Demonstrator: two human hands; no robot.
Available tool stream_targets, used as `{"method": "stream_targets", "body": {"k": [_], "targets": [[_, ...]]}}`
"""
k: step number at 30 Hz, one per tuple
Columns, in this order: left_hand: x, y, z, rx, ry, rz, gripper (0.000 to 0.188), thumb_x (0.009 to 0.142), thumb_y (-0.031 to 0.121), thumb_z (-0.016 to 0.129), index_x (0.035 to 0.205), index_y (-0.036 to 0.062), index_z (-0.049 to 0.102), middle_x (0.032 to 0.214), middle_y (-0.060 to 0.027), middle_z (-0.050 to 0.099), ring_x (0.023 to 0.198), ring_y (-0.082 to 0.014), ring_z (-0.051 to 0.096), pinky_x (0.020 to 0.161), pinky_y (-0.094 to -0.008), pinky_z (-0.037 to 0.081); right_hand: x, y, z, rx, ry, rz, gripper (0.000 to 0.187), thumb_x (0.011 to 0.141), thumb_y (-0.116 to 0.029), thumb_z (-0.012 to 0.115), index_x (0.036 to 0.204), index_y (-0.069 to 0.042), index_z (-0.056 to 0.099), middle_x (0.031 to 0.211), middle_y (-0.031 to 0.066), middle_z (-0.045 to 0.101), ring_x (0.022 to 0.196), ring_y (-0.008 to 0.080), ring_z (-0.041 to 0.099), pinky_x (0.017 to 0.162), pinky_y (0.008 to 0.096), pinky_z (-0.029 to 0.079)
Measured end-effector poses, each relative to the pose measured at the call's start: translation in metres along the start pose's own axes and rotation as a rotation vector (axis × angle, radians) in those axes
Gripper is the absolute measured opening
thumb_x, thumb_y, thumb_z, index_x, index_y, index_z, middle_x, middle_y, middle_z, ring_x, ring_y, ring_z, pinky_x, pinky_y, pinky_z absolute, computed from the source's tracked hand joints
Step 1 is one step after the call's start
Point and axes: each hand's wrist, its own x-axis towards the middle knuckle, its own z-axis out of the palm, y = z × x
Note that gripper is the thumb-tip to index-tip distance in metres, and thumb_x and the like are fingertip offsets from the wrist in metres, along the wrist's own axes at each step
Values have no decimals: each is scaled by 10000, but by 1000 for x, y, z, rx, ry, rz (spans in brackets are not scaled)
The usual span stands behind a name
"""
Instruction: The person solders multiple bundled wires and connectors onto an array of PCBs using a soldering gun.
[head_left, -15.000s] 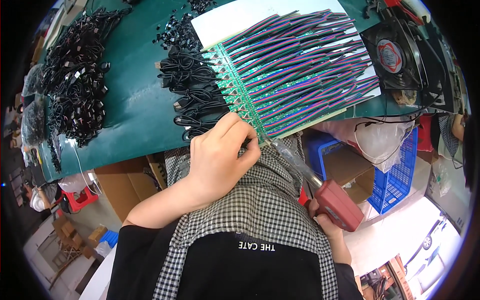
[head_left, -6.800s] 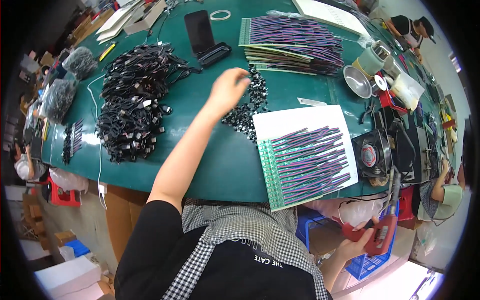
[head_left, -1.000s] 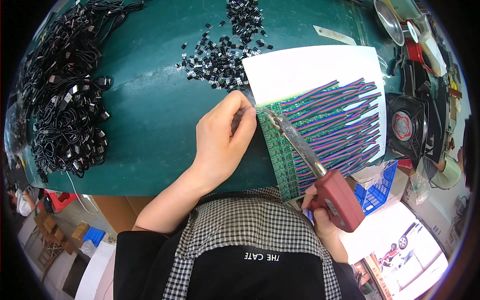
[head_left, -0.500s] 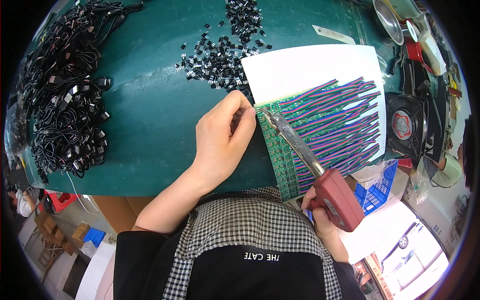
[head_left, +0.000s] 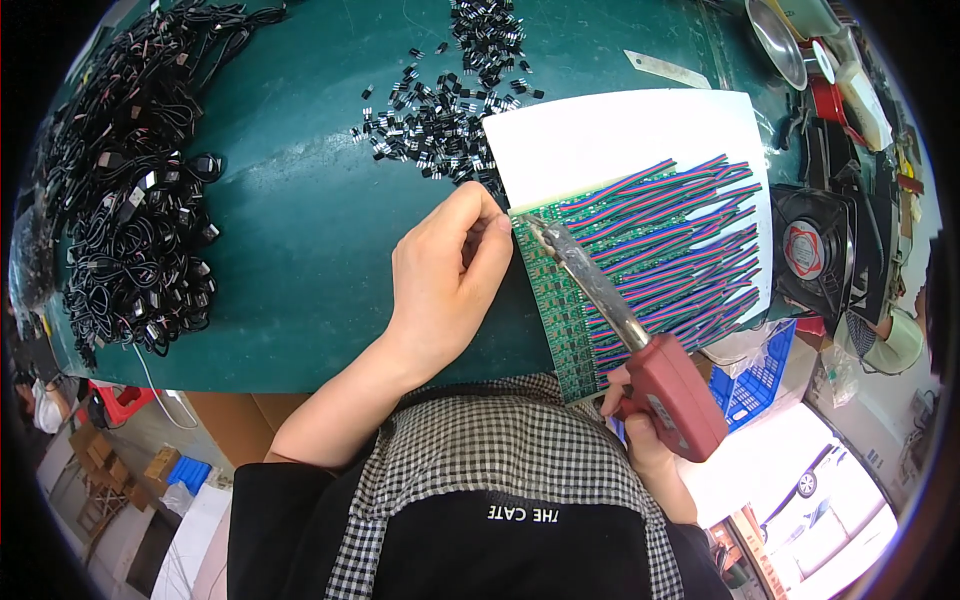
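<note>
My right hand grips the red handle of a soldering iron, whose metal barrel slants up and left. Its tip lies over the upper left corner of a green circuit board panel. Rows of striped, multicoloured wires run rightward from the panel over a white sheet. At the panel's upper left edge, my left hand is closed in a pinch; whatever sits between its fingertips is too small or hidden to make out.
Small black three-legged components lie heaped beyond my left hand. Bundles of black cables cover the table's left side. A steel ruler-like strip lies at the back, and a black fan stands at right. Below it is a blue crate.
The soldering iron has shifted very slightly, its handle a touch up and left. My left hand stays almost in place at the panel's corner.
</note>
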Motion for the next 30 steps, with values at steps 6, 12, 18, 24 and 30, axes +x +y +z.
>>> {"method": "stream_targets", "body": {"k": [6,12,18,24,30], "targets": [[0,1,1,14,6,10,112,875,10,485,764,26,480,619,55,383,544,-3,319,477,-188,257,-10,10,-11,-116,-43,-25,656,743,-127,721,1278,62,391,851,134,633,639,170,627,603,266,507],[0,2,-1,20,9,-1,109,874,16,487,765,24,479,616,53,385,543,-4,323,477,-189,259,-9,8,-14,-328,-87,-82,637,735,-110,719,1261,62,406,821,126,632,621,169,627,576,263,508],[0,1,1,41,14,12,107,872,23,490,765,23,478,618,48,390,545,-8,331,478,-191,268,-11,14,-11,-126,-33,-57,652,726,-114,730,1258,72,403,827,133,631,613,168,630,574,271,513],[0,1,1,44,11,19,110,872,20,490,763,24,476,625,46,398,548,-8,341,481,-190,276,-11,12,-12,-165,-40,-74,654,745,-155,723,1261,78,397,821,123,632,605,167,628,575,264,502],[-1,-1,1,39,12,17,115,874,18,490,760,24,474,627,47,398,552,-6,348,485,-182,286,-7,-4,0,-9,64,54,711,746,-227,736,1268,97,378,874,136,627,629,172,615,581,251,481]]}}
